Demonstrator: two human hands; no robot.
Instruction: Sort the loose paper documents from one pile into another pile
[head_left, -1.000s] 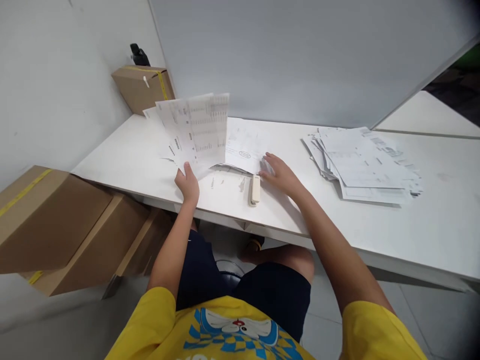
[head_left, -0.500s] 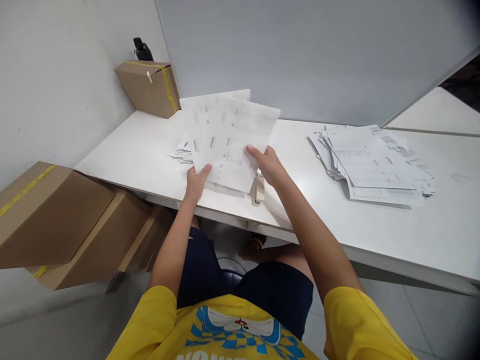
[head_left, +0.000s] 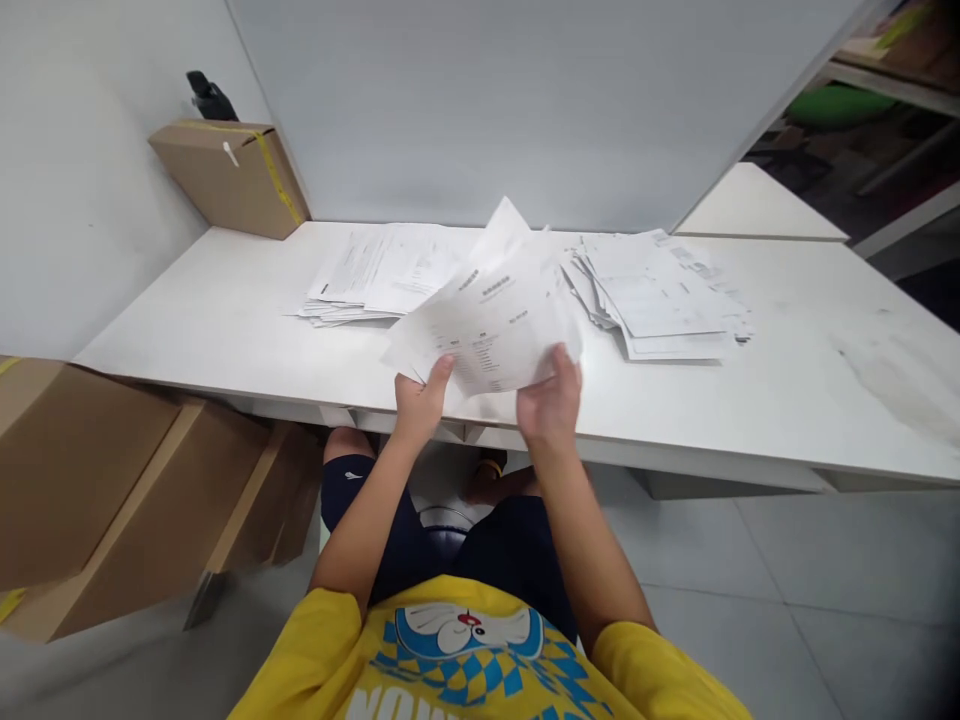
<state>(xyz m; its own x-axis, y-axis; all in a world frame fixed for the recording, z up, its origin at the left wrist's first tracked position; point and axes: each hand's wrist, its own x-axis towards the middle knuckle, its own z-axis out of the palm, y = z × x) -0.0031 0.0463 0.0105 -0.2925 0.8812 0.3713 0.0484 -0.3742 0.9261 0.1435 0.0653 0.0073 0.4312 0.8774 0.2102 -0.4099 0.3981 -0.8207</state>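
A few printed paper sheets (head_left: 491, 325) are held over the front part of the white table, fanned and slightly curled. My left hand (head_left: 420, 405) pinches their lower left edge, with the thumb on top. At the lower right edge, my right hand (head_left: 551, 405) is closed on the same sheets, a little blurred. Behind them to the left lies a stack of printed papers (head_left: 390, 270). To the right is another, less even pile of papers (head_left: 660, 295). The stapler is hidden from view now.
A taped cardboard box (head_left: 225, 180) stands at the table's back left corner, with a black object (head_left: 210, 97) behind it. More cardboard boxes (head_left: 82, 470) are stacked below the left edge. A grey partition (head_left: 465, 110) rises behind the white table (head_left: 787, 380).
The sheets have come lower and nearer to me, turned and drawn closer together. My hands have moved toward each other. The view has swung right, and the left stack shows more fully.
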